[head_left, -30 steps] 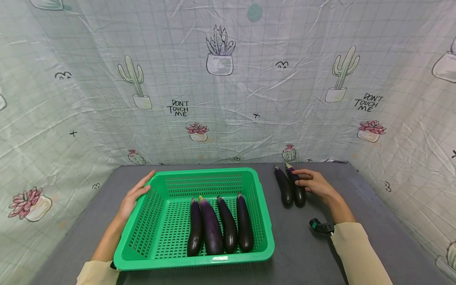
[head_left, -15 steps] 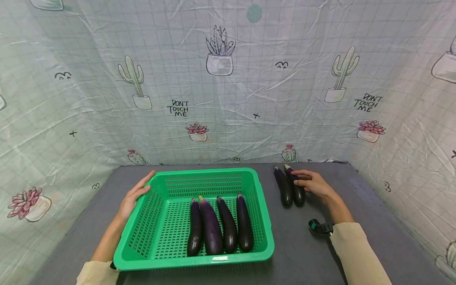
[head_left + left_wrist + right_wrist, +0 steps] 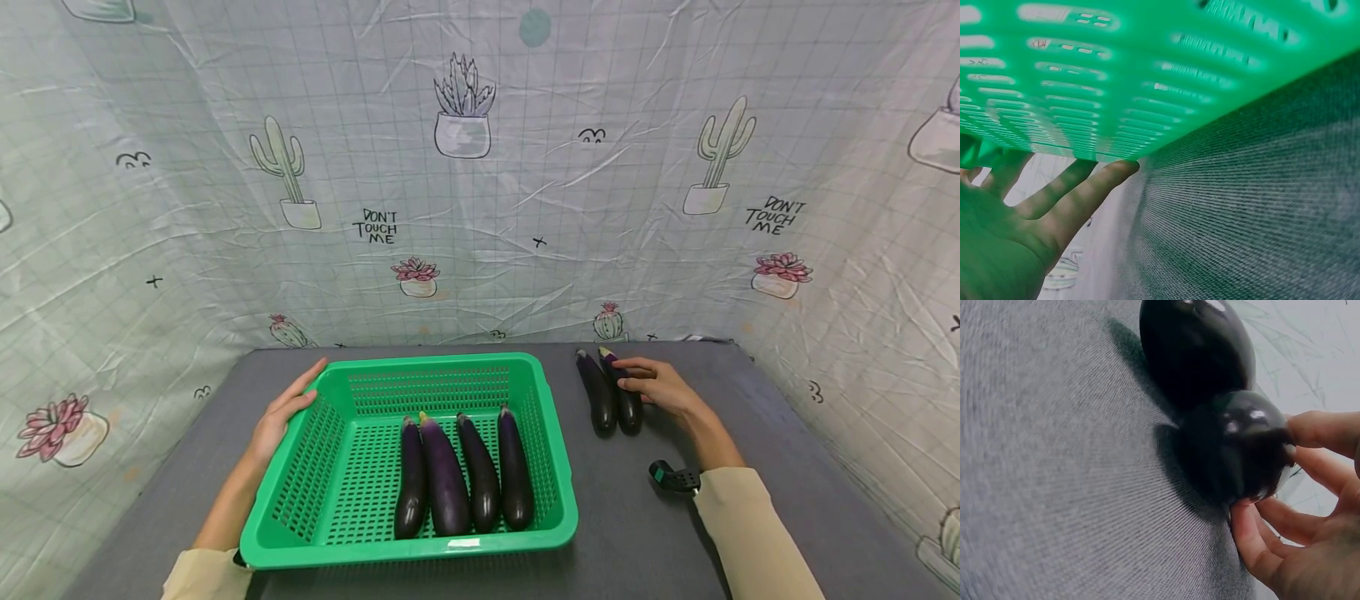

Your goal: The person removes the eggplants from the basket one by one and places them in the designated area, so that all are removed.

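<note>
In the head view my left hand (image 3: 279,419) rests along the left side of a green plastic basket (image 3: 558,467). Its fingers are straight against the outer wall in the left wrist view. At the right my right hand (image 3: 663,389) holds the right-hand one of two dark eggplants (image 3: 630,412) lying on the table. The right wrist view shows thumb and fingers curled round that eggplant (image 3: 1235,450). Touching it on the left is the other eggplant (image 3: 597,396). Inside the basket several eggplants (image 3: 446,483) lie side by side, stems away from me.
The grey cloth-covered table (image 3: 607,517) ends at a hanging sheet (image 3: 480,208) printed with potted cacti, which also runs along both sides. A black strap-like piece (image 3: 675,477) sticks out at the right sleeve. The basket's left part shows its bare slotted floor.
The eggplant in my right hand has shifted very slightly to the left since a second ago, against its neighbour. The left hand and the basket have stayed put.
</note>
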The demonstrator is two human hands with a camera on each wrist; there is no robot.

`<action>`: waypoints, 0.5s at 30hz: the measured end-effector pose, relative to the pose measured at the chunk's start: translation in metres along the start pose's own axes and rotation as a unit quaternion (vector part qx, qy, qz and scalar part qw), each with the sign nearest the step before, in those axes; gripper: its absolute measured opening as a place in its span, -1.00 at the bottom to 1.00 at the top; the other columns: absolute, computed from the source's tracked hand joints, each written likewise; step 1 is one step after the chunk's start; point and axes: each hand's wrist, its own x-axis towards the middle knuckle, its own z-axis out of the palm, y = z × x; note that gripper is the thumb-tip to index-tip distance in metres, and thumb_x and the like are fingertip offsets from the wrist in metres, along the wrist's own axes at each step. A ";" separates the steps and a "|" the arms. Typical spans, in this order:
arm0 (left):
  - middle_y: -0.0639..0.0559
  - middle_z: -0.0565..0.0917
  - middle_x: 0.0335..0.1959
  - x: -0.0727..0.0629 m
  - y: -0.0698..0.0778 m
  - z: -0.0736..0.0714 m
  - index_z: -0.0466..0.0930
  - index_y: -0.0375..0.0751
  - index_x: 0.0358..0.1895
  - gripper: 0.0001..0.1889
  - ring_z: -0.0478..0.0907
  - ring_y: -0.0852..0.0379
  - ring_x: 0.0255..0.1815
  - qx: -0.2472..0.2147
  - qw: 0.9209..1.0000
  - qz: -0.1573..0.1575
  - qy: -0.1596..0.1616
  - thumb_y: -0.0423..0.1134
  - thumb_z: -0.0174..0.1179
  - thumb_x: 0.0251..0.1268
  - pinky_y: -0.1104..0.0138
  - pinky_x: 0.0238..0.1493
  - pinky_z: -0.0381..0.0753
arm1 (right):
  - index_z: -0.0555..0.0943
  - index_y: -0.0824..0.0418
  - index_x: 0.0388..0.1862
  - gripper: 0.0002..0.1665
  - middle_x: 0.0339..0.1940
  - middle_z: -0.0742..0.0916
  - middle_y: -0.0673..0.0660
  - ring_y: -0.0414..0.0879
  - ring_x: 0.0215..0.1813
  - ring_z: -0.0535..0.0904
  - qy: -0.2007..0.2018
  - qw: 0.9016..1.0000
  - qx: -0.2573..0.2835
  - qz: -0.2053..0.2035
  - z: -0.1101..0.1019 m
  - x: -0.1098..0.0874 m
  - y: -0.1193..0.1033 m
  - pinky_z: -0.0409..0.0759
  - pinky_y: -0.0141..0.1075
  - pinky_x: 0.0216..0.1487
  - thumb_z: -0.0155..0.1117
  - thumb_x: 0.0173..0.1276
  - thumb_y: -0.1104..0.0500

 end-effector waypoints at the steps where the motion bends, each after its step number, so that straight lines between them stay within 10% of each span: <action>1: 0.19 0.07 0.69 0.000 0.000 0.000 -0.15 -0.28 0.70 -0.41 0.23 0.63 0.47 -0.017 1.000 0.001 -0.005 -0.22 -0.31 0.77 0.66 0.33 0.33 | 0.36 0.30 0.57 -0.34 0.58 0.36 0.46 0.38 0.54 0.33 0.002 1.000 0.001 -0.001 0.000 0.000 0.000 0.44 0.30 0.40 0.20 0.59 0.10; 6: 0.28 0.15 0.64 0.000 0.001 0.000 -0.24 -0.30 0.70 -0.40 0.38 0.51 0.44 -0.081 0.996 0.005 -0.028 -0.25 -0.35 0.77 0.57 0.33 0.47 | 0.36 0.33 0.56 -0.34 0.58 0.36 0.46 0.39 0.54 0.32 0.004 1.000 0.006 -0.007 -0.001 0.000 0.001 0.45 0.29 0.40 0.21 0.59 0.10; 15: 0.24 0.06 0.68 -0.001 -0.002 0.000 -0.12 -0.27 0.70 -0.41 0.10 0.64 0.50 0.018 1.000 0.000 0.004 -0.20 -0.30 0.76 0.70 0.30 0.24 | 0.32 0.29 0.59 -0.29 0.59 0.35 0.45 0.38 0.55 0.30 0.001 1.000 0.021 0.004 -0.002 -0.004 0.001 0.41 0.31 0.43 0.22 0.59 0.07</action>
